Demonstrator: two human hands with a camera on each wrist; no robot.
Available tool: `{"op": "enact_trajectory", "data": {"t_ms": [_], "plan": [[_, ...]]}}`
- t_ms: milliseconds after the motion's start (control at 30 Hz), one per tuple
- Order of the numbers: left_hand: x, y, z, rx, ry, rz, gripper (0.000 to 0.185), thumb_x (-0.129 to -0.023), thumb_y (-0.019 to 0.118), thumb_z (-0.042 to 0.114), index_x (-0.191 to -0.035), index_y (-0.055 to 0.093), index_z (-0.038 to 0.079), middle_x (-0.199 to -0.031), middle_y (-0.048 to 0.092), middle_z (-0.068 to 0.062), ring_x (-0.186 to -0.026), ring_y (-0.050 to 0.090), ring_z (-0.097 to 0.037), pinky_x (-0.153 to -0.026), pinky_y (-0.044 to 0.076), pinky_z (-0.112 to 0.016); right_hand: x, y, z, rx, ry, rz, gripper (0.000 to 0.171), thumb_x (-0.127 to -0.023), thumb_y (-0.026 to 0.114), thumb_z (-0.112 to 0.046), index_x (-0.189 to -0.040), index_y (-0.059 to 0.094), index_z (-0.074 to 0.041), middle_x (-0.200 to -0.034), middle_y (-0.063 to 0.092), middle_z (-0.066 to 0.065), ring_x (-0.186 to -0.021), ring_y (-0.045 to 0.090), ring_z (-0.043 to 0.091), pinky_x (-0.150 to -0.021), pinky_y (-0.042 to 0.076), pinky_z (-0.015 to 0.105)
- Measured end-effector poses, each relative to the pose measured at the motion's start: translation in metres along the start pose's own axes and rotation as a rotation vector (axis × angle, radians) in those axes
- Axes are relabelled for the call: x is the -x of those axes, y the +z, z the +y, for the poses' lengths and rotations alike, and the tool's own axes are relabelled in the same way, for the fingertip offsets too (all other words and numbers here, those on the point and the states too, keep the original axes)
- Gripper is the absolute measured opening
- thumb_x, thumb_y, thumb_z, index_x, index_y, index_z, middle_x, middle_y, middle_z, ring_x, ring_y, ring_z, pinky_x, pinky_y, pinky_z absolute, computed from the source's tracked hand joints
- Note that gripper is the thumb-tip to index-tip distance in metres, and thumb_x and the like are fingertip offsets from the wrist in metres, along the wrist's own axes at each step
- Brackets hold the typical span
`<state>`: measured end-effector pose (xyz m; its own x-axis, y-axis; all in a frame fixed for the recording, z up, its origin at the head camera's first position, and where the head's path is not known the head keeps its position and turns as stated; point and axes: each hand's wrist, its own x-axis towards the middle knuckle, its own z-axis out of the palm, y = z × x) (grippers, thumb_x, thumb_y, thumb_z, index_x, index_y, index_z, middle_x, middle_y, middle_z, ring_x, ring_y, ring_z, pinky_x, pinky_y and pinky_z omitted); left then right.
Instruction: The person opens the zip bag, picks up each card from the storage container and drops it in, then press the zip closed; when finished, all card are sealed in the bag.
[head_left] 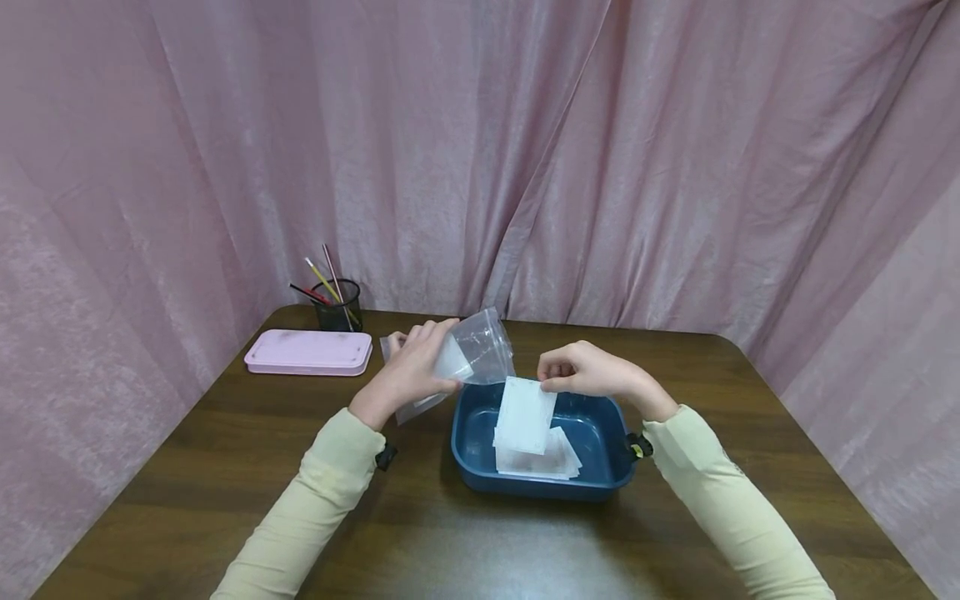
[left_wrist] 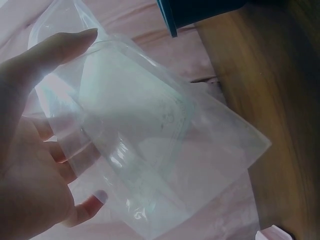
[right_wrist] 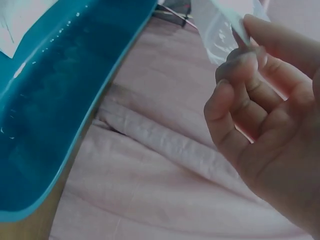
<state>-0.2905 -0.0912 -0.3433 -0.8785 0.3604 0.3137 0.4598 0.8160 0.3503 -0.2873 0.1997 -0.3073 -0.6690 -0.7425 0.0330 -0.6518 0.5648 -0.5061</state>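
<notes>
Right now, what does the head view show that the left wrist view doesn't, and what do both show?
Only the head view shows the right hand pinching a white sheet over more sheets in the tray, the pen cup and both sleeves. Only the left wrist view shows the fingers through the plastic from the palm side. Both show the left hand holding the clear bag, the blue tray, the pink box and the table.

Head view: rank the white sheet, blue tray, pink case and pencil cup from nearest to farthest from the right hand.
1. White sheet: pinched at its top edge by the right hand, hanging over the tray.
2. Blue tray: directly below that hand.
3. Pencil cup: far left, at the table's back edge.
4. Pink case: farthest left, in front of the cup.
</notes>
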Motion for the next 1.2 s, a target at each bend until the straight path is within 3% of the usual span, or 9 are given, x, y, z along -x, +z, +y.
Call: {"op": "enact_trajectory", "data": {"t_ms": [300, 600, 900, 1200], "plan": [[-0.001, -0.001, 0.000, 0.000, -0.014, -0.008, 0.092, -0.070, 0.085, 0.030, -0.146, 0.036, 0.015, -0.123, 0.055, -0.012, -0.113, 0.047, -0.031, -0.098, 0.025, -0.059, 0.019, -0.017, 0.012, -0.249, 0.070, 0.067, 0.010, -0.094, 0.062, -0.019, -0.097, 0.066, -0.010, -0.083, 0.065, 0.007, -0.073, 0.060, 0.030, -0.066, 0.054, 0.032], [0.000, -0.002, 0.001, 0.000, -0.013, -0.012, 0.093, -0.069, 0.085, 0.031, -0.147, 0.036, 0.015, -0.122, 0.055, -0.012, -0.111, 0.047, -0.030, -0.097, 0.025, -0.058, 0.026, -0.022, 0.023, -0.439, 0.076, 0.213, 0.013, -0.095, 0.058, -0.011, -0.098, 0.061, 0.001, -0.070, 0.059, -0.003, -0.064, 0.057, 0.016, -0.066, 0.050, 0.030], [0.001, -0.001, 0.001, 0.004, -0.018, -0.005, 0.093, -0.069, 0.085, 0.030, -0.147, 0.037, 0.014, -0.122, 0.055, -0.012, -0.110, 0.047, -0.029, -0.097, 0.024, -0.057, 0.027, -0.019, 0.033, -0.618, 0.122, 0.405, 0.008, -0.097, 0.056, -0.015, -0.093, 0.059, -0.009, -0.068, 0.056, -0.004, -0.063, 0.054, 0.011, -0.066, 0.051, 0.029], [0.001, -0.001, 0.002, -0.005, -0.026, -0.003, 0.093, -0.069, 0.084, 0.031, -0.147, 0.036, 0.015, -0.126, 0.055, -0.012, -0.112, 0.047, -0.029, -0.097, 0.025, -0.058, 0.026, -0.017, 0.039, -0.698, 0.152, 0.485, 0.011, -0.098, 0.055, -0.014, -0.092, 0.057, -0.006, -0.067, 0.057, -0.004, -0.062, 0.052, 0.009, -0.065, 0.049, 0.026]]}}
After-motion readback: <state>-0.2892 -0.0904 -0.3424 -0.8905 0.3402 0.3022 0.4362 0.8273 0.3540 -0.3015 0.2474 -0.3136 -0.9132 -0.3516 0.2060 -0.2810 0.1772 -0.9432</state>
